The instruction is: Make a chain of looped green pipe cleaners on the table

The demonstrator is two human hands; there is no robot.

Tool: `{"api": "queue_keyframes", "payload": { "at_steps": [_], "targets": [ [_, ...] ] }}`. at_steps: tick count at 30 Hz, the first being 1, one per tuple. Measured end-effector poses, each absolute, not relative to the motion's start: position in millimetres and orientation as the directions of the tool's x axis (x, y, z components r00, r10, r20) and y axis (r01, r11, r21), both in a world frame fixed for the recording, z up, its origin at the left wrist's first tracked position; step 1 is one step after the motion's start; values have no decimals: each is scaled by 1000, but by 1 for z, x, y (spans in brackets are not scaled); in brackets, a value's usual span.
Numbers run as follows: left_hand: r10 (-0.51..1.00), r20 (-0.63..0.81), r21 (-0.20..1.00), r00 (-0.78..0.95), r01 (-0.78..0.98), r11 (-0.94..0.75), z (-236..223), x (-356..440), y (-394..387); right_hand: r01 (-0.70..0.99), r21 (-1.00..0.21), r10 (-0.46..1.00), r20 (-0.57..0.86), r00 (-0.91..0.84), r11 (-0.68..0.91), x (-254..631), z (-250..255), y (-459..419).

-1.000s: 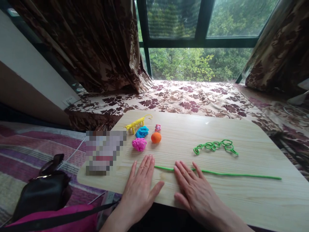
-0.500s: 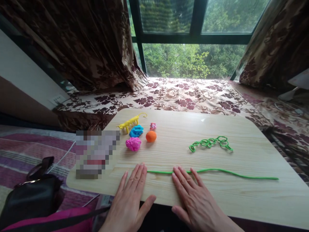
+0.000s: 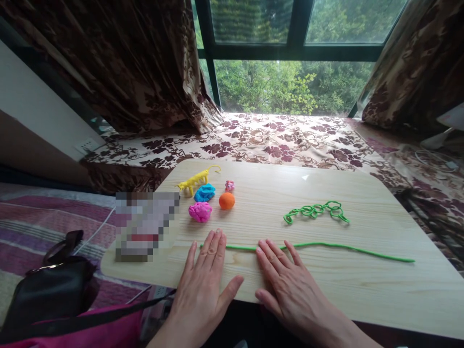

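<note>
A long, thin green clay strand (image 3: 344, 246) stretches across the front of the wooden table, its right part slightly curved. My left hand (image 3: 205, 275) lies flat with fingers stretched over the strand's left end, a short tip of which shows beside the index-side fingers' far edge. My right hand (image 3: 290, 280) rests flat farther right, fingertips on the strand and fingers a little apart. Between the two hands a short straight length of the strand is visible. Behind it lies a green clay chain (image 3: 315, 210) of linked rings.
At the back left sit a yellow clay animal figure (image 3: 194, 182), a blue lump (image 3: 205, 193), a pink lump (image 3: 200, 212), an orange ball (image 3: 226, 201) and a small pink piece (image 3: 229, 185). A blurred-out flat object (image 3: 148, 227) lies at the table's left edge. A black bag (image 3: 50, 285) stands beside it.
My left hand has slid forward and slightly right over the strand, exposing its left tip. The right hand has moved slightly forward, and the strand's right end has shifted a little.
</note>
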State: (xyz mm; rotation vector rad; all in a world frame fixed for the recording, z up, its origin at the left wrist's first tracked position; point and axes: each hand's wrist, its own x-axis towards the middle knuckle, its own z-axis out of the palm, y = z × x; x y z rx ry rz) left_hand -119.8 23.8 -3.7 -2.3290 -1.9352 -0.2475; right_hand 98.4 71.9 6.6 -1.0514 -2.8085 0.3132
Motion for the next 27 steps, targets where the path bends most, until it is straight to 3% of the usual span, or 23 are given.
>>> {"api": "queue_keyframes", "payload": {
  "at_steps": [6,21,27],
  "targets": [
    [927,167,41,335,937,-346,-4,-95,42,622,-229,648,55,-759,748,96,6,78],
    [942,112,30,315,947,-320,-7,-101,47,635,-229,661,55,-749,738,99,1,82],
    [952,177,59,248,963,-262,1,-113,57,720,-116,729,109,-675,684,129,19,92]
  ]
}}
